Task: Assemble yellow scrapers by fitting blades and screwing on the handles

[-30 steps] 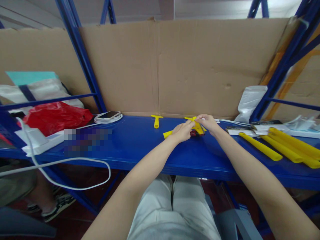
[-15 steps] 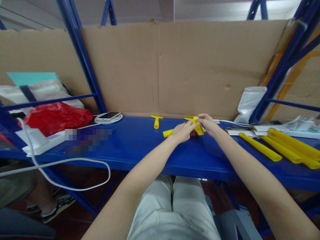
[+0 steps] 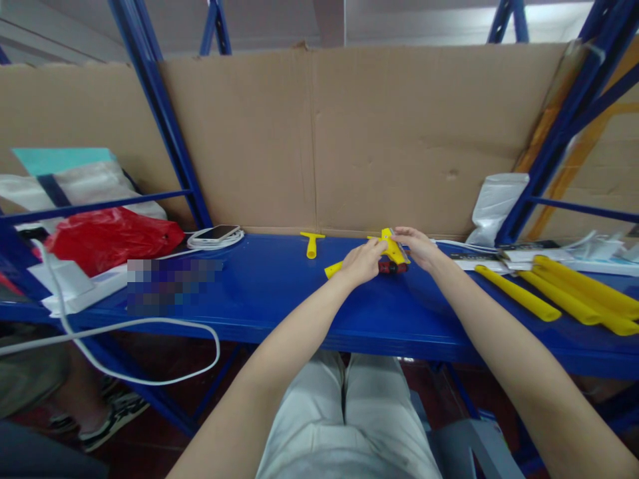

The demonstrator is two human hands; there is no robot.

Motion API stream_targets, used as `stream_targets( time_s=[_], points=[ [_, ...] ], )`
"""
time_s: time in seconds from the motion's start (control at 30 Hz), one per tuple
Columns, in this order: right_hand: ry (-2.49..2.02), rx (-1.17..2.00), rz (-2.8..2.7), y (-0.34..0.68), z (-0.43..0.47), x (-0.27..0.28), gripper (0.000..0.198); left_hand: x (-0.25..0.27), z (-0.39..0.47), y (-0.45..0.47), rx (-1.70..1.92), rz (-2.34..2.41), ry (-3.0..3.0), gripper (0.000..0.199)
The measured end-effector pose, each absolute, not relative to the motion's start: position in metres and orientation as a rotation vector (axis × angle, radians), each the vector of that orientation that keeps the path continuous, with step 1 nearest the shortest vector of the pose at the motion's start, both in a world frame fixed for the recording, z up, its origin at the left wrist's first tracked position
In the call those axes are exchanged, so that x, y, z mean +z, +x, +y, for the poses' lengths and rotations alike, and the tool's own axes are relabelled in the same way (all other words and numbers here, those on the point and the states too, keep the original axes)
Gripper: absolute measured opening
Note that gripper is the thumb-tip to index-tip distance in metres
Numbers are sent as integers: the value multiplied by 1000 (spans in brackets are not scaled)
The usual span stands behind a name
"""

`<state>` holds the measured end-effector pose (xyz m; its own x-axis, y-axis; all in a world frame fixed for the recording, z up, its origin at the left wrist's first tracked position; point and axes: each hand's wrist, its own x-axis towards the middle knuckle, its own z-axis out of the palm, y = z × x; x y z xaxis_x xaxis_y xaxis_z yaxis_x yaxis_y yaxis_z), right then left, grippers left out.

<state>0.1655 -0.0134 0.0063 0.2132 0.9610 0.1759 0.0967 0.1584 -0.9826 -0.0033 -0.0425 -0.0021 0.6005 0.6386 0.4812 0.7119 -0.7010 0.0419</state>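
My left hand [image 3: 363, 262] is closed on a yellow scraper-like head [image 3: 392, 245] with a shiny metallic strip along its right edge. On the other side, my right hand [image 3: 417, 247] has its curved fingertips against the head's upper right part; the thumb is partly hidden. Just below the head lies a red and black object [image 3: 393, 267], perhaps a tool handle, partly covered by my left hand. A yellow tube end [image 3: 333, 269] sticks out to the left from behind that hand. Farther left, a yellow T-shaped piece [image 3: 312, 245] rests on the blue shelf [image 3: 279, 286].
Several yellow tubes [image 3: 519, 293] lie at the right, beside a white padded pouch [image 3: 496, 207]. At the left are a phone [image 3: 217, 233] on a coiled white cable, a red plastic bag [image 3: 117, 236] and a power strip [image 3: 90, 293]. Cardboard [image 3: 239, 140] stands behind.
The yellow head has turned and tilted between my hands, showing more of its metallic strip. My left hand has shifted slightly left, uncovering more of the red and black object.
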Motion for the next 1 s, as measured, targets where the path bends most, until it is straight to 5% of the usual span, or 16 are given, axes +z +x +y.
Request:
stream_targets(
  time_s=[0.33,0.67,1.0],
  points=[
    [-1381,899,-1455,156,-28,12,20,-8,-28,-8,-895,-1275,-2686,45],
    [-1336,830,-1525,151,-25,6,22,-9,-22,-10,-711,-1402,-2598,52],
    [-1926,-133,-1535,222,-7,5,30,-1,-20,-14,-1001,-1499,-2669,53]
  ],
)
